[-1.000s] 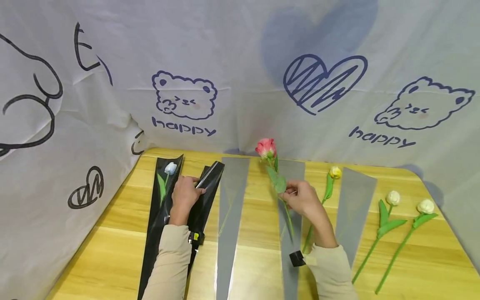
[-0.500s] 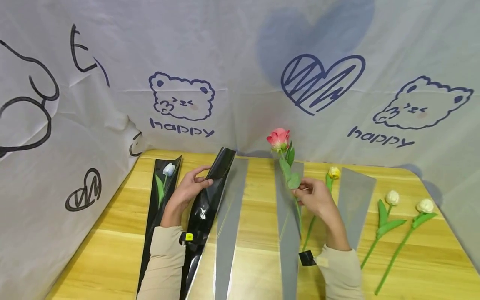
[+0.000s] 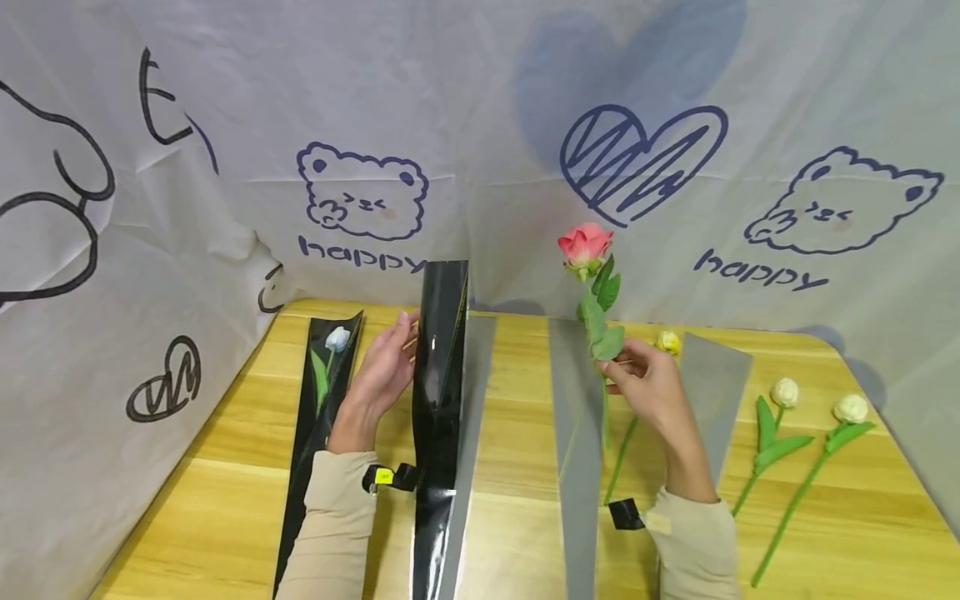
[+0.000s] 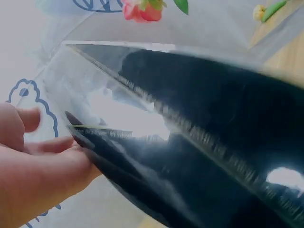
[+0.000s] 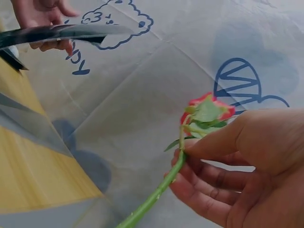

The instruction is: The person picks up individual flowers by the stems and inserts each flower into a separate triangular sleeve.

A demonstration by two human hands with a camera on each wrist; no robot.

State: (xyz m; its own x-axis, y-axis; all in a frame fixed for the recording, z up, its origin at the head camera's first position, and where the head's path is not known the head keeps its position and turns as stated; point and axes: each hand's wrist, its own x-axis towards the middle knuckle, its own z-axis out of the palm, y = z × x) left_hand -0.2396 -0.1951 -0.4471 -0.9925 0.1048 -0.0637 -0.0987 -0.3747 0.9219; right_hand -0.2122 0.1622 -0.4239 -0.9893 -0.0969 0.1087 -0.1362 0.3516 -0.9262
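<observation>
My right hand pinches the green stem of a pink rose between thumb and fingers, just under its leaves. In the right wrist view the stem slants down to the left from the fingertips. A black flower sleeve with a clear front stands raised, its wide end up. My left hand is at its left side, fingers partly behind it. The left wrist view shows the thumb apart from the sleeve and the fingers along its edge.
Left on the wooden table lies another black sleeve with a blue tulip inside. Grey sleeves lie flat at the middle and right. A yellow tulip and white tulips lie farther right. A printed cloth hangs behind.
My left hand has lifted the black sleeve off the table and brought it upright, moving right; its thumb has come away. The right hand has raised the rose up and right.
</observation>
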